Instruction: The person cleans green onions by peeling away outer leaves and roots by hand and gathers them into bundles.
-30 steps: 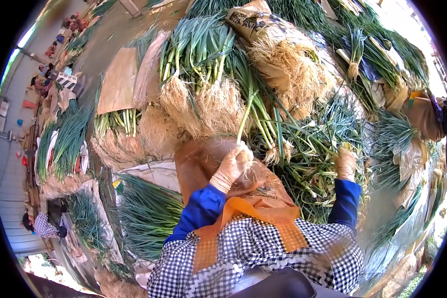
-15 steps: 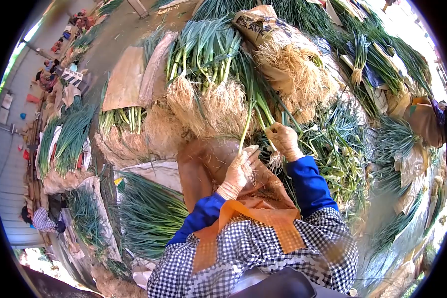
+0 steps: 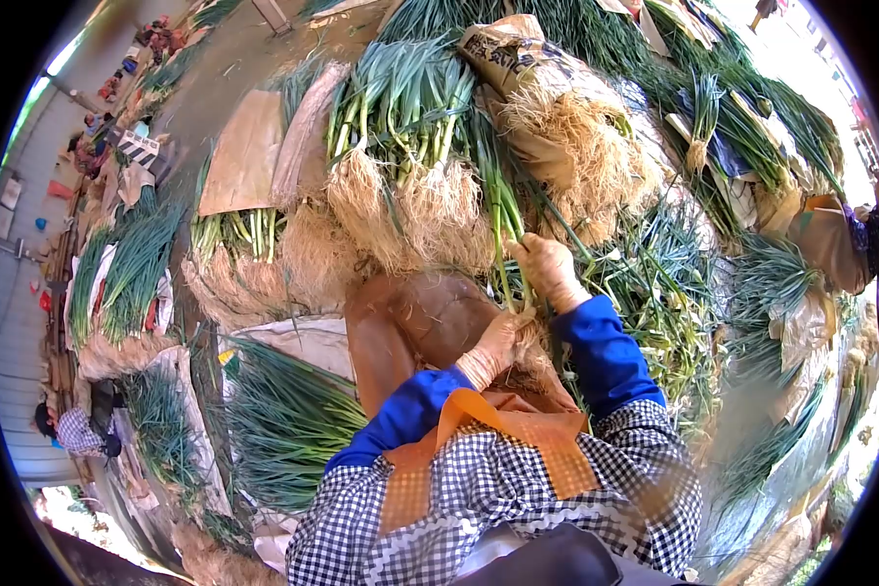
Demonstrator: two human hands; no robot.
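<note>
Several green onion stalks (image 3: pixel 499 220) with long leaves run upright in front of me. My left hand (image 3: pixel 499 342) is closed round their lower ends, and pale roots (image 3: pixel 534 363) hang out beside its fingers. Higher up, my right hand (image 3: pixel 547 268) has its fingers closed against the same stalks. An orange-brown apron or sheet (image 3: pixel 425 317) covers my lap under both hands. Just beyond it lie bundled green onions (image 3: pixel 400 107) with thick, tan root tufts (image 3: pixel 442 210).
Loose leaves and trimmings (image 3: pixel 654 322) pile up at my right. A green onion heap (image 3: pixel 288 425) lies at my left. A printed sack (image 3: pixel 508 49) covers another rooted bundle ahead. At far left a person (image 3: pixel 83 432) sits in a checked top.
My left hand has moved right and slightly down, bringing its stalk together with the others. My right hand has shifted slightly left and up along the stalks.
</note>
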